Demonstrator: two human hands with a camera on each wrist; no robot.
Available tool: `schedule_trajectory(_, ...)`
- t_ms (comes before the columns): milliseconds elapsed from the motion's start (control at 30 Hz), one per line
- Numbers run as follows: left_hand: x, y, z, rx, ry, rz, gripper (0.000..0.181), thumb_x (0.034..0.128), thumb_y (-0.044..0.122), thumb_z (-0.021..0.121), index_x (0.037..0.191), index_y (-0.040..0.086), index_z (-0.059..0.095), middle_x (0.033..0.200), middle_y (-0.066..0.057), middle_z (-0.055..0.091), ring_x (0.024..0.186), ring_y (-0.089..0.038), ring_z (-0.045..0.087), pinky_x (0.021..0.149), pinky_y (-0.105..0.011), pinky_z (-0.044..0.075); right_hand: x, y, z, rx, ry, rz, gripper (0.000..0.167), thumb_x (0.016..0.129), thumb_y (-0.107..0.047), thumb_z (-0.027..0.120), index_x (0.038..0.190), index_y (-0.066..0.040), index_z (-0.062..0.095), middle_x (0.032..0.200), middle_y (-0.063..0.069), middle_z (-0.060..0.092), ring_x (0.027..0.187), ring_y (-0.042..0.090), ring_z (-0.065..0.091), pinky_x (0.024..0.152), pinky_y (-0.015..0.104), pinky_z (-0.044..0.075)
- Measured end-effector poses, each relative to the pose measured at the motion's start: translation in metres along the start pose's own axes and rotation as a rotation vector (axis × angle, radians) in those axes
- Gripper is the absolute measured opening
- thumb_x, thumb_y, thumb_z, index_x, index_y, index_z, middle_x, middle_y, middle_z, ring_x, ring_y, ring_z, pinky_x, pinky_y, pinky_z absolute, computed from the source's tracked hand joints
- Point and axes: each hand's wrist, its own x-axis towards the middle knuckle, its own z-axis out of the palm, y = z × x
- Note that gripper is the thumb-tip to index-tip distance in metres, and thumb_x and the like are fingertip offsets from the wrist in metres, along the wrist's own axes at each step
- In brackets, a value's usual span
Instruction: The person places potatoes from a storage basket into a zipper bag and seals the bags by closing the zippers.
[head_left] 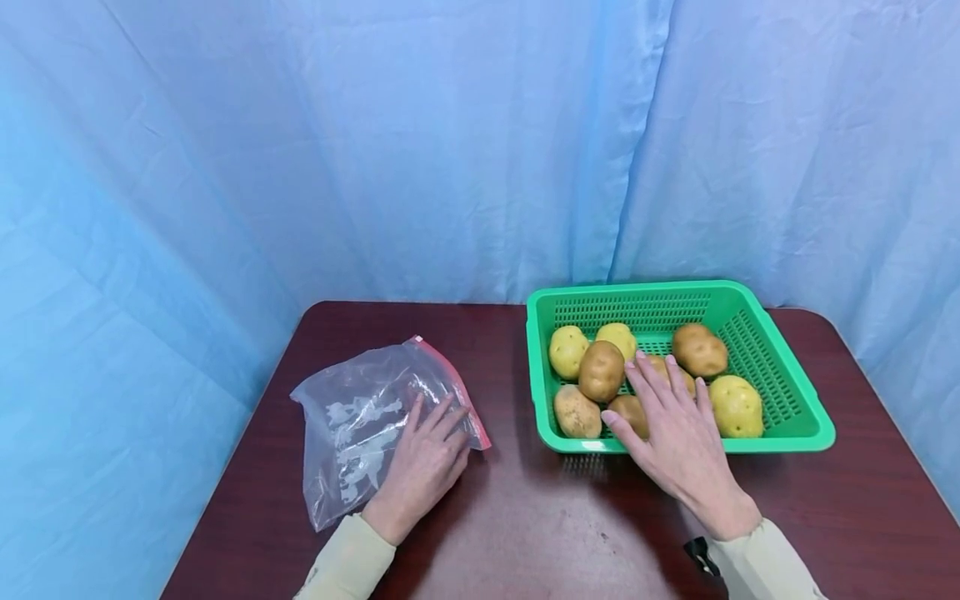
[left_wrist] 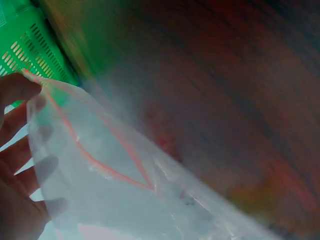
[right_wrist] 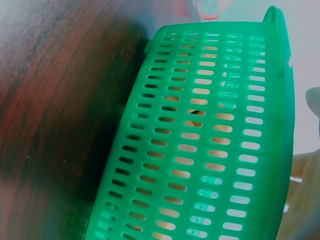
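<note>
A clear zip-top plastic bag with a pink zip edge lies on the left of the table. My left hand is at its zip side, fingers spread over the film. In the left wrist view, the thumb pinches the bag's edge at the zip corner; other fingertips show through the film. On the right stands a green slotted basket with several potatoes, some brown and some yellow. My right hand reaches over its front rim, fingers extended above a partly hidden brown potato. It grips nothing.
The dark reddish-brown table has rounded back corners. Behind it hangs a light blue curtain, which also runs along both sides. The basket's near wall rises between table and right hand.
</note>
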Motion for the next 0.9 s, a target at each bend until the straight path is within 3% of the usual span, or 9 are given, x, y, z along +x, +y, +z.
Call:
schedule_trajectory(200,0.002,-0.004,-0.006,-0.086,0.147,-0.048,0.016,0.0829,0.007,0.083,0.097,0.010,0.078,0.119,-0.008,0.075,0.125,-0.032,0.064,0.111,-0.063,0.038,0.001,-0.007,-0.002,0.017,0.013,-0.006,0.072,0.101,-0.052,0.060,0.154,-0.003,0.047,0.163,0.016,0.038,0.156,0.040,0.017,0.121,0.068,0.008)
schedule_trajectory(533,0.010,-0.006,-0.014,-0.177,0.382,-0.076,0.023,0.0799,0.000,0.083,0.102,0.004,0.078,0.115,-0.008,0.076,0.116,-0.029,0.069,0.105,-0.057,0.045,0.007,-0.022,-0.003,0.050,0.041,-0.021,0.072,0.101,-0.050,0.059,0.155,-0.004,0.045,0.163,0.016,0.038,0.154,0.042,0.021,0.122,0.066,0.009)
schedule_trajectory(700,0.019,-0.002,-0.016,-0.243,0.512,-0.082,0.017,0.0859,0.001,0.079,0.102,0.003,0.078,0.115,-0.009,0.076,0.112,-0.030,0.071,0.100,-0.056,0.047,0.012,-0.030,-0.003,0.101,0.042,-0.017,0.071,0.102,-0.050,0.060,0.156,-0.006,0.045,0.163,0.015,0.038,0.156,0.040,0.018,0.123,0.064,0.009)
schedule_trajectory(900,0.029,0.003,-0.018,-0.300,0.621,-0.097,0.011,0.0954,0.009,0.074,0.103,0.004,0.078,0.114,-0.009,0.077,0.110,-0.030,0.072,0.096,-0.055,0.049,0.020,-0.040,-0.004,0.150,0.054,-0.032,0.069,0.103,-0.048,0.059,0.156,-0.007,0.044,0.163,0.013,0.038,0.157,0.036,0.017,0.123,0.062,0.013)
